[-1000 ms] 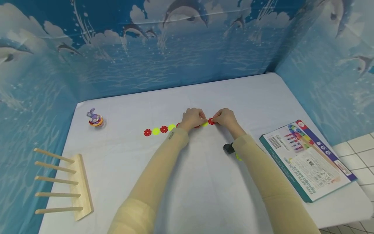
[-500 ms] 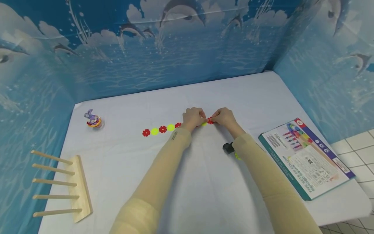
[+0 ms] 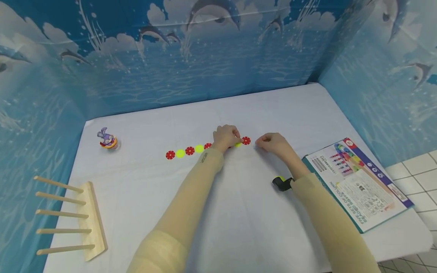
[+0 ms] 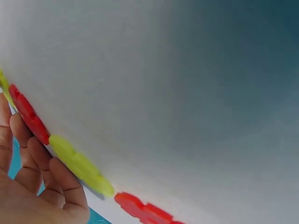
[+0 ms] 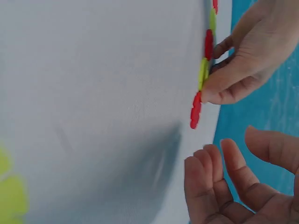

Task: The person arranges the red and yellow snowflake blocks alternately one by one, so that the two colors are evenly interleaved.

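Observation:
A row of red and yellow-green snowflake discs lies on the white cloth, starting with a red disc (image 3: 170,155) on the left. My left hand (image 3: 227,137) covers part of the row. Its thumb and finger pinch a yellow-green disc (image 5: 202,74) near the right end, as the right wrist view shows. Beyond those fingertips lies the last red disc (image 3: 246,140), touched by no finger of the right hand. To the right of it, my right hand (image 3: 274,144) hovers apart with loosely bent fingers and nothing between them.
Another yellow-green disc (image 3: 280,178) shows partly behind the black wrist camera (image 3: 282,184). A printed box (image 3: 358,185) lies at the right. On the left stand a wooden rack (image 3: 92,220) with several pegs and a purple rabbit figure (image 3: 107,139). Blue dolphin-print curtains (image 3: 205,76) border the table.
My right hand has let go of the last red disc and moved right, away from the row. My left hand has stayed at its place.

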`<state>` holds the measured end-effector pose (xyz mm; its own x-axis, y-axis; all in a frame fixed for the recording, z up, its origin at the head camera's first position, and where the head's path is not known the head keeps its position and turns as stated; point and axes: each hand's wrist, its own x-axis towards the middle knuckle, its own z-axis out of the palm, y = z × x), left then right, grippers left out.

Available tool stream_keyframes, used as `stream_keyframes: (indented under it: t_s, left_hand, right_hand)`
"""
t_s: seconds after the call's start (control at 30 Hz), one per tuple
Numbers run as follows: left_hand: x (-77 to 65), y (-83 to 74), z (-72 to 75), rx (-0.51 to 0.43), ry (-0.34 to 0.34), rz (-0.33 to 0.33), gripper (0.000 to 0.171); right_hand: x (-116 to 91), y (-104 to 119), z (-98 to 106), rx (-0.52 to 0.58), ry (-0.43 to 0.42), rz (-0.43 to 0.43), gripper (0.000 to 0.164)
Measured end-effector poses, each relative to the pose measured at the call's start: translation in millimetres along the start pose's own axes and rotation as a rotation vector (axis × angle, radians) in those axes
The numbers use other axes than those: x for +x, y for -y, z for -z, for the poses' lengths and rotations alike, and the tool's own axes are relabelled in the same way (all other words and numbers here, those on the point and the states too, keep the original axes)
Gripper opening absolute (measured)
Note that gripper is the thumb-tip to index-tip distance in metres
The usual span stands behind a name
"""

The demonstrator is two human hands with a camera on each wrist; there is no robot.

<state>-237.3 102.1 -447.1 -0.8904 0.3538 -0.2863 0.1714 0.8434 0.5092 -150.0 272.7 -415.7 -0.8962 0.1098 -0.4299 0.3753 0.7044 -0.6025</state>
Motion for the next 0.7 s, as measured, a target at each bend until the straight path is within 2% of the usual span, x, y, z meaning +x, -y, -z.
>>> stream_keyframes:
  t_s: [0.23, 0.37, 0.7]
  left_hand:
    - [-2.6, -0.5, 2.3, -0.012, 0.006, -0.015, 0.019]
    - [-2.6, 0.2, 1.4, -0.021, 0.004, -0.019, 0.019]
    - [0.3, 3.3, -2.6, -0.015, 0.001, -0.021, 0.018]
  right_hand:
    - [-41, -18, -2, -0.027, 0.029, 0.044, 0.035]
    - [-60, -28, -8, -0.007, 0.023, 0.043, 0.035]
    - [-81, -53, -27, -0.062, -0.018, 0.001, 0.044]
